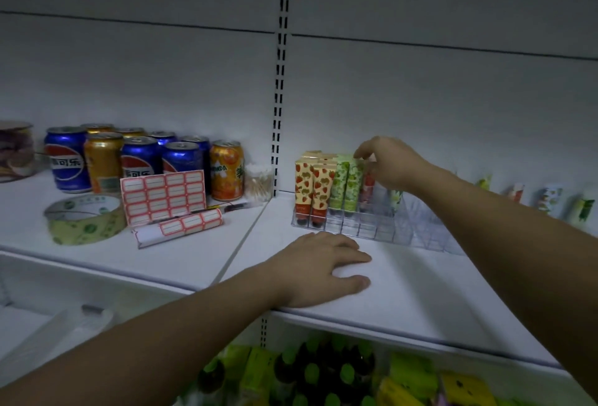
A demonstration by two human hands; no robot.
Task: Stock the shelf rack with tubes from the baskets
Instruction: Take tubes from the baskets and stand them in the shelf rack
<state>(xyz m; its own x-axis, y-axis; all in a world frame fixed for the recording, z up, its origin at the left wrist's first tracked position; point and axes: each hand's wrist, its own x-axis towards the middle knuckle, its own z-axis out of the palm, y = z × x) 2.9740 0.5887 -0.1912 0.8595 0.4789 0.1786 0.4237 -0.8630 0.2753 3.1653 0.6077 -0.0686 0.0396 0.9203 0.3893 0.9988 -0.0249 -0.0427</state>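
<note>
Red tube (368, 187) stands in clear rack (372, 227), right-hand fingers (372, 159) pinching it.

Strawberry tubes (313, 193) and green tubes (345, 185) stand upright, cap down, at the clear rack's (372, 227) left end.

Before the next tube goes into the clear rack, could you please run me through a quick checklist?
1. Right hand holds a tube over the rack: ok.
2. Tube seated in its slot: cannot tell, the fingers hide it.
3. Empty slots left at the rack's front right: ok.
4. Strawberry tubes and green tubes upright: ok.
5. Left hand flat on the shelf, holding nothing: ok.
</note>
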